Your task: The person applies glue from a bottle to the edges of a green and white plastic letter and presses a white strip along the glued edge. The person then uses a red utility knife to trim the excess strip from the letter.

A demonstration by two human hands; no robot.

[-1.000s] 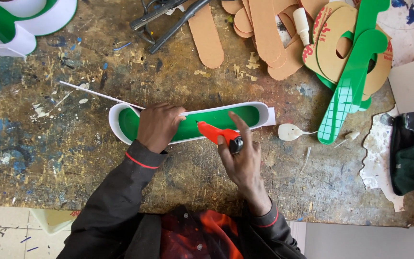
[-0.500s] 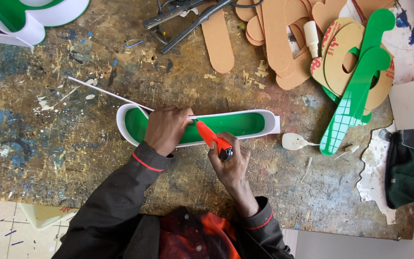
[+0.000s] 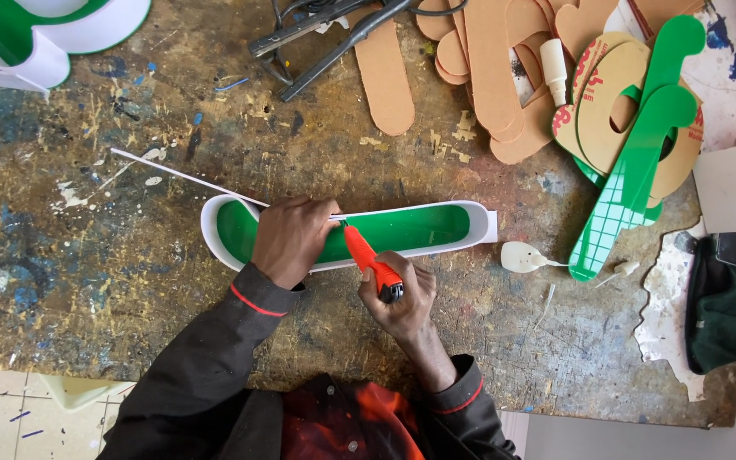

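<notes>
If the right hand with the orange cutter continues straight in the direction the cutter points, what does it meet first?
Probably the far white wall of the long green-bottomed tray, since the orange cutter in the right hand points up-left at it; depth is unclear.

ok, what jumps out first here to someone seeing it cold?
At the centre of the paint-stained workbench lies a long green tray with a white rim. The left hand presses on it while the right hand holds an orange cutter, tip at its far rim. At upper right sits a heap of tan cutouts and green shapes.
</notes>
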